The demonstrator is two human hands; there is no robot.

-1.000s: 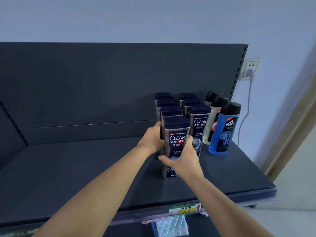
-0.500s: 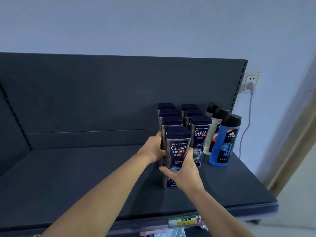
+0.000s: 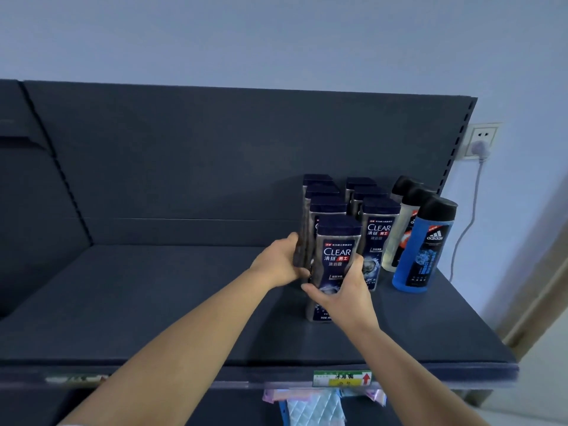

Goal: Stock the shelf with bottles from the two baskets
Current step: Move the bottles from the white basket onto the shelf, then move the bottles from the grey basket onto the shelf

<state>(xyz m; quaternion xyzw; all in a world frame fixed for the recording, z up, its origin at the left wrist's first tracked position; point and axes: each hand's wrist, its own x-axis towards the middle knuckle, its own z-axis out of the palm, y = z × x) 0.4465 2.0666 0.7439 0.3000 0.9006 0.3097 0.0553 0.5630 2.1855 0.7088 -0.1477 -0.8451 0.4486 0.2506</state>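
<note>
Seven dark bottles [image 3: 379, 241] and three black-capped bottles [image 3: 425, 250] are counted on the dark shelf [image 3: 153, 302]. The front bottle [image 3: 336, 256], heading the left row, is gripped by the left hand [image 3: 278, 262] and the right hand [image 3: 341, 290]. A socket [image 3: 482, 139] is set in the pale wall [image 3: 276, 35].

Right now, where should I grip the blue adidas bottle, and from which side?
Grip the blue adidas bottle round its mid-body from the front-right: it stands upright, that side is open, and a pale bottle crowds it behind.
</note>
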